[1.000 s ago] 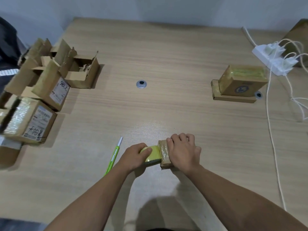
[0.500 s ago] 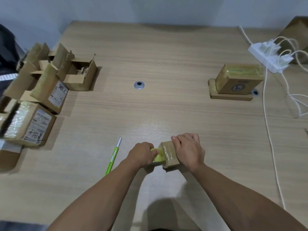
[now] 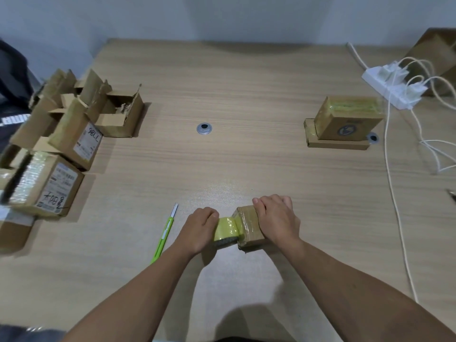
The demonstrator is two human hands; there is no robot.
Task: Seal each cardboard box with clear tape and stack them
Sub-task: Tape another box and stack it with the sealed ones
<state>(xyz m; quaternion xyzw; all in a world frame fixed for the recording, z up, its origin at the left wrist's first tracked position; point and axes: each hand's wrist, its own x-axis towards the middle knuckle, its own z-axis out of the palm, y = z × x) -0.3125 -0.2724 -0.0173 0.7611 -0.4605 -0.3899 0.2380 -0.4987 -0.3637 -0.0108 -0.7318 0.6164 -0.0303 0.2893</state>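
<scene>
On the pale wooden bench (image 3: 246, 169) the left hand (image 3: 199, 230) grips the yellowish roll of clear tape (image 3: 225, 229) against the small brown cardboard box (image 3: 249, 228) clamped by the right hand (image 3: 276, 220), whose slackening could let the tape wrinkle.

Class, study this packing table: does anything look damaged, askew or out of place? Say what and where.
The open brown cardboard box at far left has ragged, torn flaps. On the right, the tape-wrapped brown box sits shifted rightward on the flat cardboard box beneath, leaving that one's left end bare. Nothing looks spilled.
</scene>
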